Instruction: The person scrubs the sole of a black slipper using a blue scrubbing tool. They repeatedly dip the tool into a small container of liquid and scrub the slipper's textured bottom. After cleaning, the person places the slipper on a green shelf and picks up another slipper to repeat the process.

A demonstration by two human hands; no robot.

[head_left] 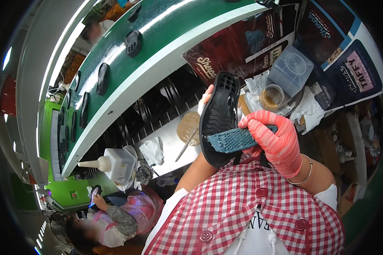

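Closest to us is our red checked apron (246, 212), and just above it both hands work on one black sole (220, 114). Our right hand (276, 142), in a red knit glove, is closed around a blue brush (234, 140) and presses it across the lower part of the sole. Our left hand (206, 100) holds the sole from behind, with the fingers wrapped at its edge, so the sole stands tilted in the air over the bench (170, 144).

We judge that the step in hand is brushing the inner face of the sole. The next move seems to need a firm hold from the left hand while the brush goes up toward the toe.

Behind the bench, dark red flat boxes (242, 46) with pale lettering lean against the green conveyor (166, 25). On the right lie dark blue boxes (357, 72), one with a pink label. A clear plastic tub (291, 68) sits between them, and a white glue bottle (115, 163) is at the left.
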